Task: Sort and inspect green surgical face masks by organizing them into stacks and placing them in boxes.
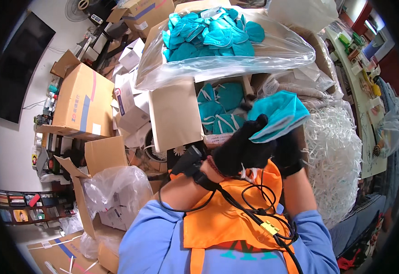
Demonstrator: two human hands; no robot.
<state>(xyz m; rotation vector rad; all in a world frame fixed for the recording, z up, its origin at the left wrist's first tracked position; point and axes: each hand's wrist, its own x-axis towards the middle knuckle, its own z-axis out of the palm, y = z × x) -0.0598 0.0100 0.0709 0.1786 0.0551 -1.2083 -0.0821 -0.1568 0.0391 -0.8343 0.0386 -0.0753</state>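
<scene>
A teal folded face mask (279, 114) with a pale edge is up in front of my chest, between my two black-gloved hands. My left hand (247, 148) is closed on its near left side, thumb pressed against the fabric. Beneath the mask, my right hand (288, 153) grips it from the right; most of its fingers are hidden. A bit of white strap hangs under my left hand. Just beyond stands a small open carton (174, 114) with its flap folded out, where several teal masks (222, 102) with white straps lie.
A large plastic-lined box (277, 55) at the back holds a heap of teal mask pieces (213, 34). White straps (332, 155) pile up at the right, beside a cluttered table (370, 155). Brown cartons (83, 102) stand at the left. Black cables (258, 210) hang across my chest.
</scene>
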